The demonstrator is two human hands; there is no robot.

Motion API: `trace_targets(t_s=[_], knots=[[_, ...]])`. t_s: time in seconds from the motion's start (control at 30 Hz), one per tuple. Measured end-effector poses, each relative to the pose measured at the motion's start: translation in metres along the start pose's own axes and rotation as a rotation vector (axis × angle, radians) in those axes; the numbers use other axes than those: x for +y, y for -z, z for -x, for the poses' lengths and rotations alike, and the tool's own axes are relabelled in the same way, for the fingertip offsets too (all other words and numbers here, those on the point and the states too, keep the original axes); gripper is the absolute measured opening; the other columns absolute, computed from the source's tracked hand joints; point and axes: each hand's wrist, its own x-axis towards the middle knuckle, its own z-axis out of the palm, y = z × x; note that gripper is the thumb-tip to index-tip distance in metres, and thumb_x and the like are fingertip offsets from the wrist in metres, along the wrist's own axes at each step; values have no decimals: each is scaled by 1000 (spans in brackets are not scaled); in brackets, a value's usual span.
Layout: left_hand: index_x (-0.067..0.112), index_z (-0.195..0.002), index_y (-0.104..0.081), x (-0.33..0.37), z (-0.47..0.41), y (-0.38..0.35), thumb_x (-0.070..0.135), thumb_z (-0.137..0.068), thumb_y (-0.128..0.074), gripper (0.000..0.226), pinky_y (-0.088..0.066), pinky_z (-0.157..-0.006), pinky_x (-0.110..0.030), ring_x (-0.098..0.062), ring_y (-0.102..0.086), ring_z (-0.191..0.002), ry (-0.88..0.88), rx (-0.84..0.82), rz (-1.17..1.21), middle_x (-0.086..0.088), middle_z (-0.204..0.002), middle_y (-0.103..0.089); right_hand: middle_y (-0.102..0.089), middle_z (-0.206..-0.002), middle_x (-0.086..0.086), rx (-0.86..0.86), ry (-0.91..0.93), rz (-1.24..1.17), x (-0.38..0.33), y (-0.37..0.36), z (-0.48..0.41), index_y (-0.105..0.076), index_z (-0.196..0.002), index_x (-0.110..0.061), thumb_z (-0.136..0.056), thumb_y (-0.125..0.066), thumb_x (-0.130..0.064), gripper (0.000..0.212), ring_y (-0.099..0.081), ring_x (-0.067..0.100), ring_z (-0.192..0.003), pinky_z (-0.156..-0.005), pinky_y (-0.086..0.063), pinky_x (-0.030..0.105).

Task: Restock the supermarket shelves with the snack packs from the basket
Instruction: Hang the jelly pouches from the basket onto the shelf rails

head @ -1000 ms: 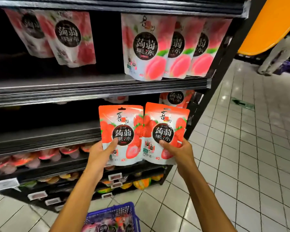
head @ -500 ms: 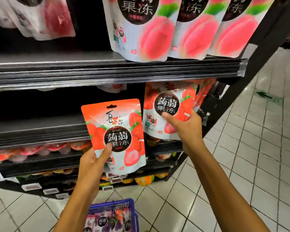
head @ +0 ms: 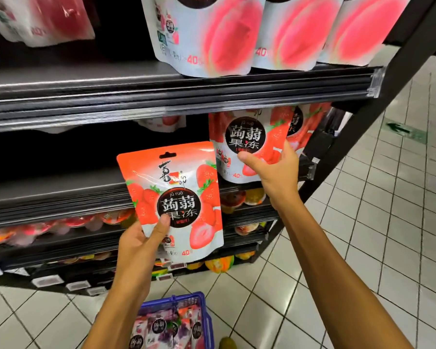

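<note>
My left hand [head: 139,245] grips a red strawberry snack pack [head: 176,197] by its lower left corner, upright in front of the middle shelf [head: 61,195]. My right hand [head: 275,170] holds a second strawberry pack [head: 247,144] further up and right, its top tucked under the upper shelf edge [head: 161,96], in front of more strawberry packs [head: 307,124] at the shelf's right end. The blue basket [head: 204,313] with several snack packs sits on the floor below, between my arms.
Peach packs [head: 212,36] stand on the upper shelf, other pale packs [head: 43,18] at its left. Lower shelves carry jelly cups [head: 91,220] and price tags [head: 48,280]. The black shelf upright [head: 378,102] slants at right; white tiled floor [head: 388,222] lies beyond.
The view has moved closer to the shelves. My right hand has carried its pack up and right onto the middle shelf's right end. My left hand's pack stays in front of the shelf.
</note>
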Motion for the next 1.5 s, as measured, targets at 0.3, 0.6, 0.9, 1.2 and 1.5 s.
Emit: trace_targets(t_s=[0.3,0.6,0.9,1.2,1.5], knots=[[34,-84,-74,3,5,-2,46,-77,-63,18,-53,-50,-18,-17,-74,-76,21,18,-19,-1,-91,-78,-70,-109,-5,-34,47,298,12,31,22,-62,-119,-19,-75,-84,-26,49,-64,16,-104,-91,-52,44],[34,-76,-73,8,2,-7,43,-78,-62,14,-53,-48,-15,-16,-74,-76,25,20,-19,-1,-90,-78,-72,-95,-8,192,-7,236,19,8,20,-67,-109,-25,-71,-86,-29,43,-62,14,-85,-82,-54,42],[26,-86,-74,5,-7,-15,35,-80,-63,16,-58,-60,-24,-17,-73,-88,33,-3,39,-2,-99,-77,-73,-93,-12,193,-36,295,28,3,11,-64,-94,-40,-73,-84,-36,30,-57,11,-58,-67,-55,45],[12,-100,-69,5,-6,-21,35,-79,-63,31,-57,-60,-23,-17,-74,-86,49,-39,51,-4,-97,-77,-70,-99,-15,218,32,211,17,24,37,-65,-110,-30,-83,-77,-28,30,-63,4,-69,-68,-55,22],[22,-101,-72,30,-13,-31,45,-74,-69,35,-58,-64,-25,-21,-73,-92,16,-123,87,-4,-99,-77,-75,-109,1,-470,-146,-120,-6,-5,87,-61,-122,-22,-81,-78,-11,46,-72,20,-101,-83,-58,30]])
